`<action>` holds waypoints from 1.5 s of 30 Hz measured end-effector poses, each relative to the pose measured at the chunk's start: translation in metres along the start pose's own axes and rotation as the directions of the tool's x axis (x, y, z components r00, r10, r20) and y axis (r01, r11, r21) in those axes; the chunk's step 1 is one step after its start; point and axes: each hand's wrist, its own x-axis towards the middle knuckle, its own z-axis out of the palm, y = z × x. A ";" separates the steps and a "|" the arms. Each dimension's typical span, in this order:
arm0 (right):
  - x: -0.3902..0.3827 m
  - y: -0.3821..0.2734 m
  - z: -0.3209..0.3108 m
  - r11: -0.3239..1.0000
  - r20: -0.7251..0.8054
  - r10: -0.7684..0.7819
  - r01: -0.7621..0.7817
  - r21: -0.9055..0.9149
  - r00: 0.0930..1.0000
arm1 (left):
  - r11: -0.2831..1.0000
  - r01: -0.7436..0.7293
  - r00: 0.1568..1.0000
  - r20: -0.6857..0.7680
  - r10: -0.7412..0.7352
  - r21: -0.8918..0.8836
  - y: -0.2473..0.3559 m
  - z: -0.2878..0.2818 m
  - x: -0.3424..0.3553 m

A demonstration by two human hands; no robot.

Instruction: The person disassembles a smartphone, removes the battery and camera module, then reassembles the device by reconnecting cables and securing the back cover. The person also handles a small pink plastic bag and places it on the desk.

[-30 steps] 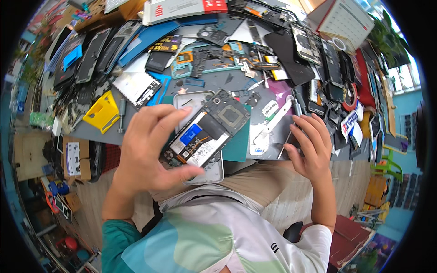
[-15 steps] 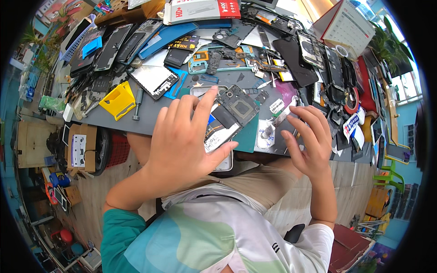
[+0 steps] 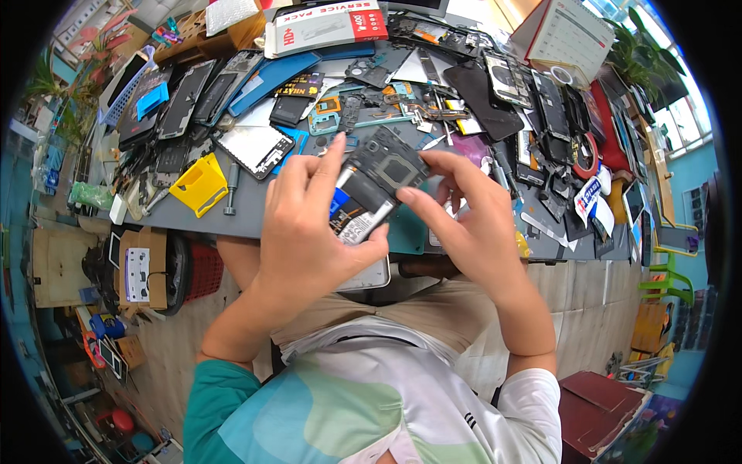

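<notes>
An opened phone [image 3: 390,158] is held up over the front edge of the grey bench, between the two hands. Its near left edge is clamped by the left hand [image 3: 301,220], with thumb and fingers set apart along the rim, presumably so that the inner face is left uncovered. By this grip the battery [image 3: 360,227] is partly hidden. At the far right edge of the phone, the thumb and forefinger of the right hand [image 3: 483,220] are brought close; whether the edge is pinched there cannot be told. The phone is tilted, probably so that its inside can be seen from above. Below the grip, a green mat [image 3: 407,237] and a pale tray-like piece [image 3: 376,277] are partly covered from view. Left of the grip, a yellow plastic piece [image 3: 199,185] and a screwdriver [image 3: 232,189] are laid within easy reach, it seems.
</notes>
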 end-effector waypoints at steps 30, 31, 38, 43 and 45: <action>0.078 -0.025 0.034 0.843 0.021 0.132 -0.124 0.523 0.991 | 0.119 0.379 0.905 0.340 -0.257 -0.918 -0.014 -0.010 0.036; 0.078 -0.027 0.032 0.858 0.052 0.158 -0.163 0.486 0.986 | 0.101 0.381 0.904 0.347 -0.249 -0.919 -0.013 -0.008 0.036; 0.080 -0.028 0.032 0.893 -0.026 0.085 -0.065 0.445 0.996 | 0.026 0.411 0.902 0.402 -0.156 -0.911 -0.024 -0.003 0.033; 0.084 -0.029 0.027 0.874 0.050 0.094 -0.106 0.474 0.994 | -0.007 0.380 0.918 0.378 -0.121 -0.925 -0.016 -0.010 0.033; 0.088 -0.030 0.023 0.863 0.093 0.106 -0.138 0.486 0.990 | 0.006 0.361 0.927 0.357 -0.117 -0.933 -0.013 -0.013 0.035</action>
